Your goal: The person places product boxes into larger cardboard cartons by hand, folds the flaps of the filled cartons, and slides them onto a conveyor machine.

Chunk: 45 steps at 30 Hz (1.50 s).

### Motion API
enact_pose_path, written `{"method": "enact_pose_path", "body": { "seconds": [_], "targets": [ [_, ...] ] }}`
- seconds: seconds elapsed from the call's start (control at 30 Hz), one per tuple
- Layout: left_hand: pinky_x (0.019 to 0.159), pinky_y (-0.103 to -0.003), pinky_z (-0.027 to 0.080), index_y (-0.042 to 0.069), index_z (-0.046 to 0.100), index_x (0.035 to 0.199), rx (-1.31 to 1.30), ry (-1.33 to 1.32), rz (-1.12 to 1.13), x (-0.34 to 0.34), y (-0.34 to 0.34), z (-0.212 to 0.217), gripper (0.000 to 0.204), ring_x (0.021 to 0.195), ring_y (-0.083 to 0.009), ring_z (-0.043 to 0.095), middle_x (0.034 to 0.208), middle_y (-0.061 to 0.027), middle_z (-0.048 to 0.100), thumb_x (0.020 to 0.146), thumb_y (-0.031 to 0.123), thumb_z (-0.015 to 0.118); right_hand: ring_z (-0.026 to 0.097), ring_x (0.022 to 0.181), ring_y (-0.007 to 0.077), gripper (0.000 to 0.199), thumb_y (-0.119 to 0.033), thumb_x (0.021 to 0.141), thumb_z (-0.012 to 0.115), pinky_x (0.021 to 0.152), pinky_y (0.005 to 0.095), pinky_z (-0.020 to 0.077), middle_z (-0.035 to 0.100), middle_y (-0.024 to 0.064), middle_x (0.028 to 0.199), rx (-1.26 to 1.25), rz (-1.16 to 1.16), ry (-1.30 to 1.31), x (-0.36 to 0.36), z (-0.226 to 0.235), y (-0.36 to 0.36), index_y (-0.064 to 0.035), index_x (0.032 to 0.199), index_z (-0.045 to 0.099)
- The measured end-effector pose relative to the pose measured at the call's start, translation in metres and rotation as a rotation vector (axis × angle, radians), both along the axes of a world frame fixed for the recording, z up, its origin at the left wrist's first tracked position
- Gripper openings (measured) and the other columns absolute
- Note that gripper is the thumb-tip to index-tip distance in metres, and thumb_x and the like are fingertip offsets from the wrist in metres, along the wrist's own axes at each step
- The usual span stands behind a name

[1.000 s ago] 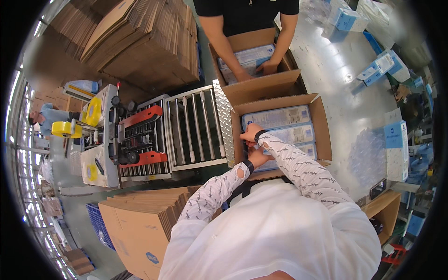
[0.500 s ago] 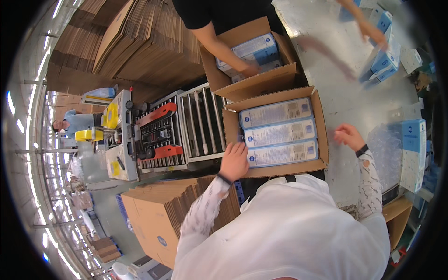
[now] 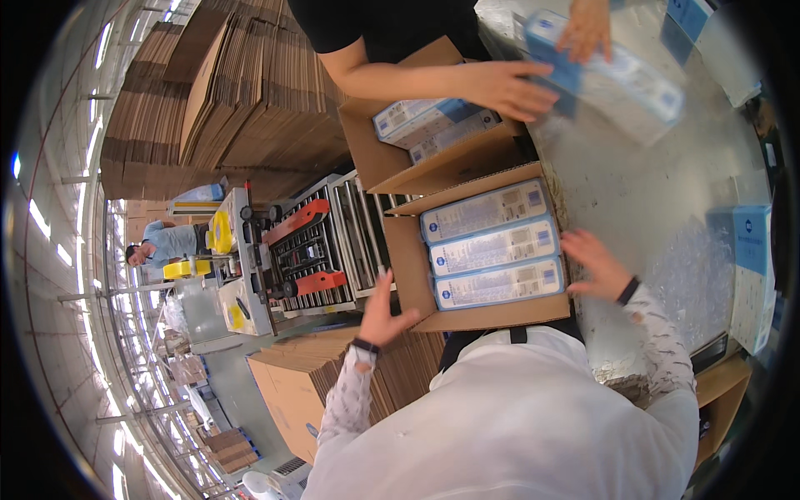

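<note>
Directly before me stands an open cardboard carton (image 3: 500,316) holding three blue-and-white boxes (image 3: 493,247) in a row. Just off the carton's left wall is my left hand (image 3: 385,314), thumb and fingers apart, holding nothing. At the opposite side, my right hand (image 3: 597,265) has its fingers stretched out to the right wall; whether they press on it I cannot tell. Beyond it, a second open carton (image 3: 467,171) contains similar boxes. A co-worker's hands (image 3: 583,33) are at another blue-and-white box (image 3: 621,83), blurred by motion, above the grey table.
A roller conveyor (image 3: 358,233) with a red-and-black taping machine (image 3: 304,246) lies to the left. Stacked flat cartons (image 3: 250,108) rise behind it, more (image 3: 304,375) at the near left. Clear plastic wrap (image 3: 687,279) and a box (image 3: 752,275) are on the right.
My left hand has come out of the carton to its left side. My right hand has moved in to the right wall. The co-worker's arm has left the far carton, and a box has been lifted.
</note>
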<state>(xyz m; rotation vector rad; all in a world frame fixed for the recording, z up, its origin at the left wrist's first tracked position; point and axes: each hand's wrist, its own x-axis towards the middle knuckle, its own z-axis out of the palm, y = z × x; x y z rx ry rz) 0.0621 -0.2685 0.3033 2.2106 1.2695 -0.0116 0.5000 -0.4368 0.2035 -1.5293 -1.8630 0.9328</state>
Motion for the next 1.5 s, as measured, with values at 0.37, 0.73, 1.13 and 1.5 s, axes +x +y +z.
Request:
{"method": "enact_pose_path", "body": {
  "seconds": [0.37, 0.73, 1.13, 1.5],
  "targets": [
    [0.067, -0.037, 0.05, 0.009, 0.065, 0.098, -0.323, 0.236, -0.31, 0.092, 0.06, -0.099, 0.047, 0.08, -0.0305, 0.064, 0.085, -0.0117, 0.067, 0.063, 0.038, 0.075, 0.052, 0.06, 0.0091, 0.021, -0.02, 0.09, 0.056, 0.055, 0.0258, 0.0428, 0.057, 0.0007, 0.065, 0.215, -0.71, 0.47, -0.039, 0.038, 0.199, -0.005, 0.076, 0.055],
    [0.073, -0.034, 0.04, 0.01, 0.052, 0.077, 0.298, -0.314, -0.332, -0.038, 0.006, -0.082, 0.02, 0.077, -0.0221, 0.05, 0.077, -0.0042, 0.051, 0.076, 0.026, 0.066, 0.014, 0.14, 0.0287, 0.076, -0.002, 0.083, 0.055, 0.114, 0.0379, 0.011, 0.015, 0.0162, 0.152, -0.181, -0.568, 0.218, -0.116, -0.08, 0.07, -0.0028, 0.146, 0.012],
    [0.112, -0.047, 0.013, 0.009, 0.033, 0.142, 0.368, -0.211, 0.088, -0.14, 0.083, -0.169, 0.068, 0.14, -0.0225, 0.021, 0.149, -0.0114, 0.026, 0.089, 0.049, 0.047, 0.049, 0.116, 0.0319, 0.057, -0.054, 0.087, 0.053, 0.094, 0.0567, 0.0401, 0.053, 0.009, 0.125, -1.336, -0.616, 1.189, -0.381, -0.122, 0.204, -0.0152, 0.128, 0.047],
    [0.112, -0.045, 0.016, 0.0, 0.032, 0.14, 0.557, 0.1, 0.827, -0.235, 0.28, -0.173, 0.077, 0.139, -0.0244, 0.022, 0.148, -0.0134, 0.03, 0.087, 0.054, 0.045, 0.06, 0.097, 0.0293, 0.046, -0.026, 0.079, 0.072, 0.084, 0.0489, 0.0484, 0.062, 0.0097, 0.111, -1.074, -0.204, 0.788, -0.528, -0.125, 0.553, -0.012, 0.12, 0.055]
  ]
}}
